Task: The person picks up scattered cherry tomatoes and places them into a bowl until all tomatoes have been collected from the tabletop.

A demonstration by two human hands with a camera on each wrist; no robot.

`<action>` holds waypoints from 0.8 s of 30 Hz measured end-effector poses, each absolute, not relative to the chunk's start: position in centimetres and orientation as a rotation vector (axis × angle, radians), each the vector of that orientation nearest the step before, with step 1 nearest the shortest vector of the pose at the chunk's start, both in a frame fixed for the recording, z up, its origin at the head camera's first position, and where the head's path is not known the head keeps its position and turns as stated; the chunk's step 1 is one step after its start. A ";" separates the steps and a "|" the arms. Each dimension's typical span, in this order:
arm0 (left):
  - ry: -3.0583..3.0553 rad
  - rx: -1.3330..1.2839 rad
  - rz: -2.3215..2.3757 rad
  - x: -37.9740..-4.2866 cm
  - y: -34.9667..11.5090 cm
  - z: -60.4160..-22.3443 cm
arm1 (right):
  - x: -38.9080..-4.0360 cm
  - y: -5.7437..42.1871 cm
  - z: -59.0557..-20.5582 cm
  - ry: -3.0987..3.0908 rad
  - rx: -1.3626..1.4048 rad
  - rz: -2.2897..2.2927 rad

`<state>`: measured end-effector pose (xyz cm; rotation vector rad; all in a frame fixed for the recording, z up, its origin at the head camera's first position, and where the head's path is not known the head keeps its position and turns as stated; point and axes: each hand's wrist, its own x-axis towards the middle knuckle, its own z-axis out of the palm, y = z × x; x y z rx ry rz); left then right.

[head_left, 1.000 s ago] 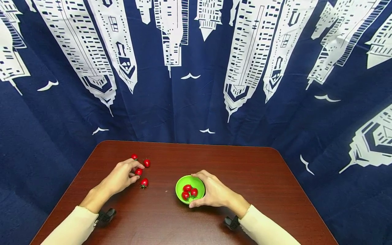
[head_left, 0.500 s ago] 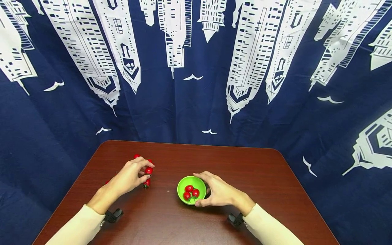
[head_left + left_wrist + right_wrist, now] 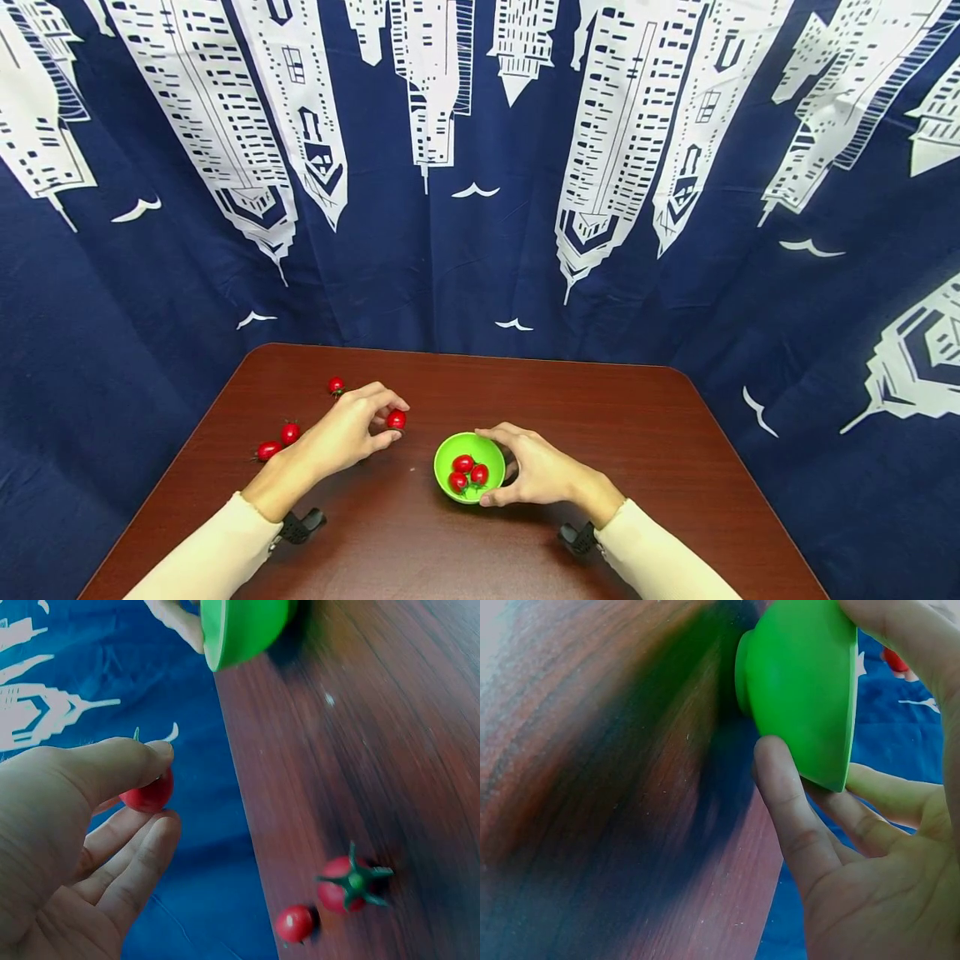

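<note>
My left hand (image 3: 348,429) pinches a red cherry tomato (image 3: 397,419) between thumb and fingertips, above the table to the left of the bowl. In the left wrist view the thumb lies over that tomato and its green stem shows. My right hand (image 3: 536,471) holds a small green bowl (image 3: 442,483) from its right side, thumb at the near rim and fingers curved along the far side. Three red cherry tomatoes (image 3: 462,464) lie inside it. The right wrist view shows the outside of the bowl and its foot, with fingertips against the wall.
On the brown table (image 3: 600,417), one loose cherry tomato (image 3: 336,385) lies beyond my left hand. Two more, a round tomato (image 3: 290,432) and a longer tomato (image 3: 268,451), are left of that wrist. A blue cloth (image 3: 450,267) with white buildings hangs behind the table.
My left hand has moved right toward the bowl, carrying the tomato up from among the others. Two loose tomatoes beside the wrist have come into view. The right hand keeps its hold on the bowl.
</note>
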<state>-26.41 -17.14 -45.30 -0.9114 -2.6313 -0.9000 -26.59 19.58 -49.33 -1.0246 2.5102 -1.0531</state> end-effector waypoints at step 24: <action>-2.623 -1.176 -0.897 -25.2 -10.9 -45.1 | -26.8 19.6 -49.5 2.495 -1.017 -1.060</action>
